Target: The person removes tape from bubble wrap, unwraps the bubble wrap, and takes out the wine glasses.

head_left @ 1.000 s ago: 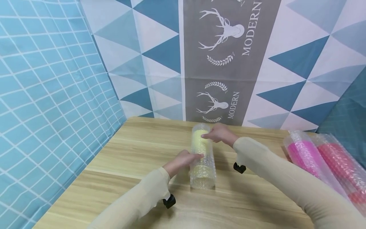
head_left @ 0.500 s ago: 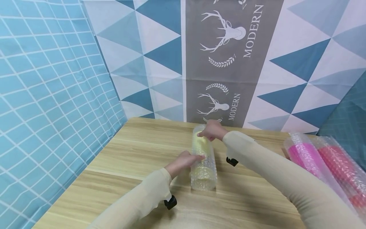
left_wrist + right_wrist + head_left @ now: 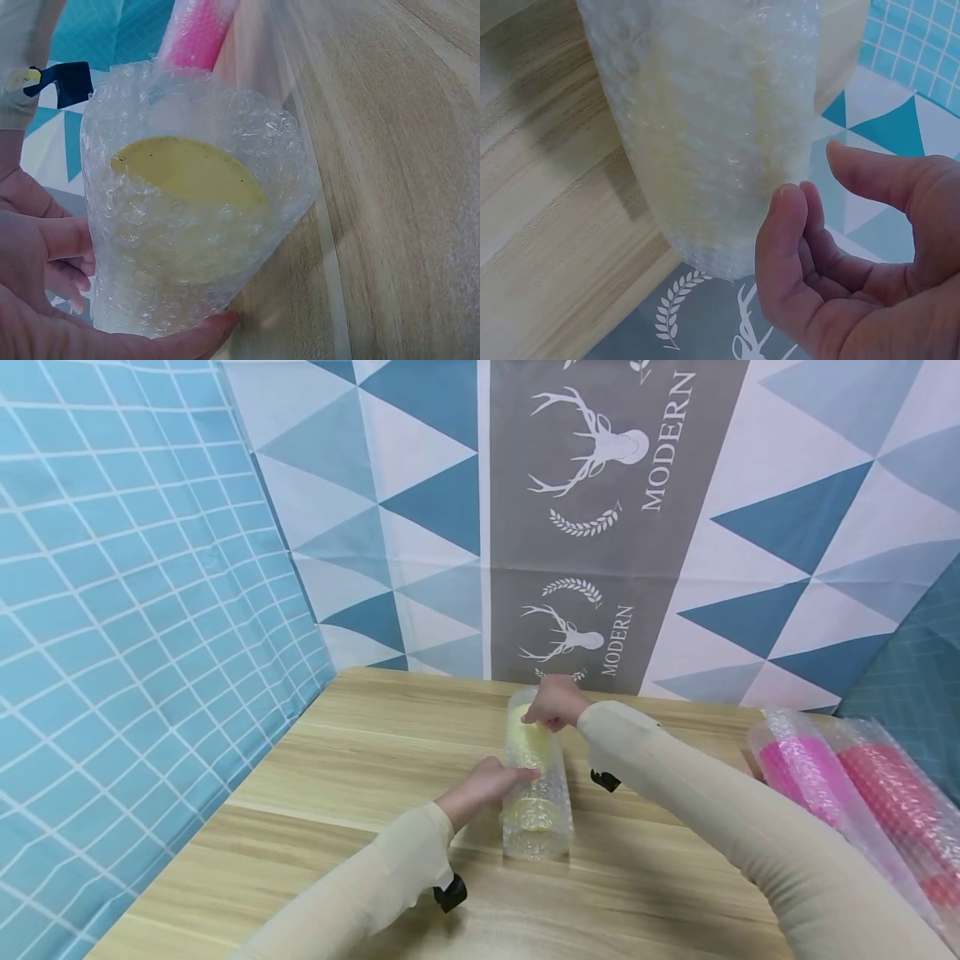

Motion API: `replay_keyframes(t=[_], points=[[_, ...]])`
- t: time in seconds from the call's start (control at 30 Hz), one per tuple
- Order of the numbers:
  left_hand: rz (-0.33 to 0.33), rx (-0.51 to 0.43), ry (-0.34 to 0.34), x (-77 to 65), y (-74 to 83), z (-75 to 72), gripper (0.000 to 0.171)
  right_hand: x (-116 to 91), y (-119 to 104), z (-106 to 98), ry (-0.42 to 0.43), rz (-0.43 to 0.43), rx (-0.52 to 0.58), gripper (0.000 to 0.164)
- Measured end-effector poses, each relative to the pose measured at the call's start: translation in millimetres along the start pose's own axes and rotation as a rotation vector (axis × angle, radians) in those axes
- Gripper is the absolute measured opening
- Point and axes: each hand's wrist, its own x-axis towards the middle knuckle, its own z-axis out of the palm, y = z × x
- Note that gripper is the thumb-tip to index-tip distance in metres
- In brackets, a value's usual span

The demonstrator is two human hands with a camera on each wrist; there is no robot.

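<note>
And here's the yellow cylinder (image 3: pixel 527 742) in its bubble wrap (image 3: pixel 551 842), lying lengthwise on the counter (image 3: pixel 360 752)! The left hand (image 3: pixel 489 782) grips its near half, presumably to stop it rolling. At the far end, the right hand (image 3: pixel 557 702), fingers loosely curled, thumb apart, pinches nothing; whether it touches, I can't tell. Wrap overshoots the near end, likely as cushioning. Off right, 2 wrapped cylinders, pink (image 3: pixel 810 772) and red (image 3: pixel 892 777), lie side by side, probably leaving elbow room.
</note>
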Motion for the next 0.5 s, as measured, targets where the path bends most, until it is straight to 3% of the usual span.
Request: replay_keyframes(t=[0.27, 0.5], points=[[0.012, -0.033, -0.003, -1.0, -1.0, 3.4, 0.067, -0.3, 2.2, 1.4, 0.021, 0.022, 0.038, 0.034], [0.006, -0.023, 0.011, -1.2, -1.0, 3.7, 0.063, 3.2, 0.8, 3.2, 0.011, 0.016, -0.005, 0.019]])
